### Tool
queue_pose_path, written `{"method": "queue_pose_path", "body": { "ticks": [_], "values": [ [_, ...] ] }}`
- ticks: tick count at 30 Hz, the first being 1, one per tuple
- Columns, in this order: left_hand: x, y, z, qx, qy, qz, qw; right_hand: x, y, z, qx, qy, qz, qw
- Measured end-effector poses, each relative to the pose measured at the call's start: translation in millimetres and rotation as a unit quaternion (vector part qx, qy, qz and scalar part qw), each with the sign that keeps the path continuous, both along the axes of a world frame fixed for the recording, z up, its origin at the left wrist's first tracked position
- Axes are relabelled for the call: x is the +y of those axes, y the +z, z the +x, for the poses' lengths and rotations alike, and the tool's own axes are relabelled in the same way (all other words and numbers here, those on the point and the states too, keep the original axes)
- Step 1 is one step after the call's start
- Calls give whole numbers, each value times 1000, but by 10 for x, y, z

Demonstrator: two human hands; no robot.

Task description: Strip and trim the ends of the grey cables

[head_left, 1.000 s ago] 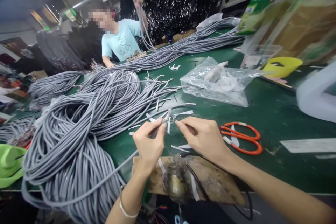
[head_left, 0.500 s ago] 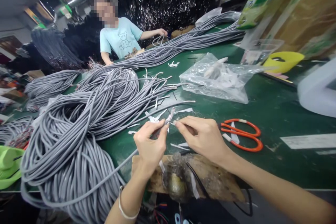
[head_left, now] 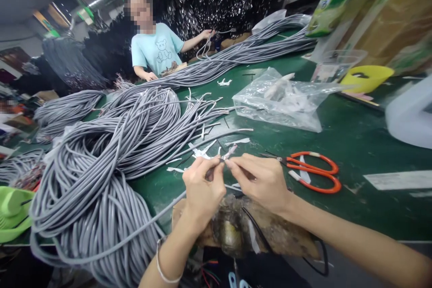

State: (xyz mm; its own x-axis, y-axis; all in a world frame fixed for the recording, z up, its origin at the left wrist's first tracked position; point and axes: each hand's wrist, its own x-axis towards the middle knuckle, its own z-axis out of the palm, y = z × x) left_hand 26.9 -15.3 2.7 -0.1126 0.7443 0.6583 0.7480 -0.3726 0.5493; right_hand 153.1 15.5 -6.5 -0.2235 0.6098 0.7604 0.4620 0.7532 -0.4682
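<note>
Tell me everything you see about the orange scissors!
The scissors lie on the green table, right of the person's right hand. Two orange loop handles stand apart, each with a pale patch, maybe tape. The thin dark blades look like metal and point left; their tips are blurry. A white strip lies among the handles.

Shifted left hand (head_left: 204, 184) right, narrowing the gap to right hand (head_left: 261, 177), tipped the pale cable end (head_left: 231, 150) farther right and uncovered the scissor blades (head_left: 277, 158), with a co-worker's hand (head_left: 207, 34) on the far side down from overhead to near the cable bundle (head_left: 229, 61).
</note>
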Motion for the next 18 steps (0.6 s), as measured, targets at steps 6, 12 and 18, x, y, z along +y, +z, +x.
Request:
{"method": "queue_pose_path", "body": {
  "ticks": [6,12,18],
  "values": [
    [-24,-41,-35,107,11,75,991,31,62,-41,0,-7,-83,997],
    [18,-41,-40,97,31,63,993,19,30,-101,-17,-21,8,1000],
    [29,-87,-47,122,29,85,988,54,37,-123,-4,-36,-73,997]
  ]
}}
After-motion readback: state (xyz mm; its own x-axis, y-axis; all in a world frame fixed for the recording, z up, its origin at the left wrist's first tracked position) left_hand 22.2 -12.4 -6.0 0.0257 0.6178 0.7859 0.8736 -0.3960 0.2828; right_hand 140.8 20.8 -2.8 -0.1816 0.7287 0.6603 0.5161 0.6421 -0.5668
